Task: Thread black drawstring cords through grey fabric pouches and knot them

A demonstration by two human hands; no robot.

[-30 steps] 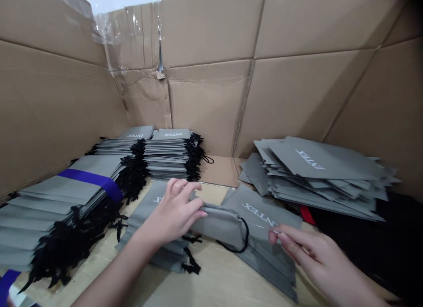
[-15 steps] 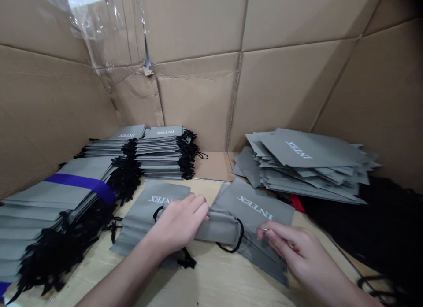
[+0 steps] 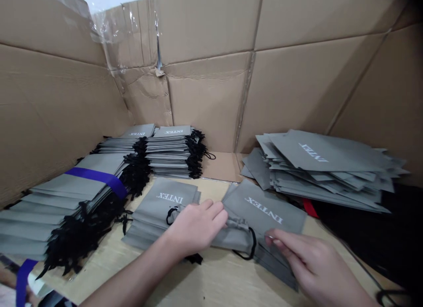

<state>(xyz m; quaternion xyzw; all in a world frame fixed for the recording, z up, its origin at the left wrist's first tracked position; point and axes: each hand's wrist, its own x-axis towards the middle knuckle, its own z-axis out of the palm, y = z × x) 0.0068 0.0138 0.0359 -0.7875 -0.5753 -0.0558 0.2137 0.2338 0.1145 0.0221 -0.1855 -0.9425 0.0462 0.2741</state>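
Note:
My left hand [image 3: 198, 223] is closed on a gathered grey pouch [image 3: 233, 238] in the middle of the table. A black cord [image 3: 253, 243] loops out of the pouch's right end, and another loop shows left of my fingers. My right hand [image 3: 304, 254] pinches a small thin metallic item [image 3: 270, 237], over the right stack. Grey INTEX pouches [image 3: 172, 194] lie fanned beneath and left of my left hand. Flat grey INTEX pieces [image 3: 264, 205] lie partly behind my right hand.
Bundled pouches with black cords [image 3: 82, 179], under a purple band [image 3: 95, 175], fill the left. Stacked pouches [image 3: 168, 155] stand at the back. A grey pile [image 3: 324, 166] and black cords [image 3: 360, 236] lie right. Cardboard walls [image 3: 205, 100] surround the table. Someone's fingers show at bottom left.
The view has shifted, so the scene sits farther right. A hanging purple band and another person's fingers now show at bottom left. My hands keep nearly the same grips.

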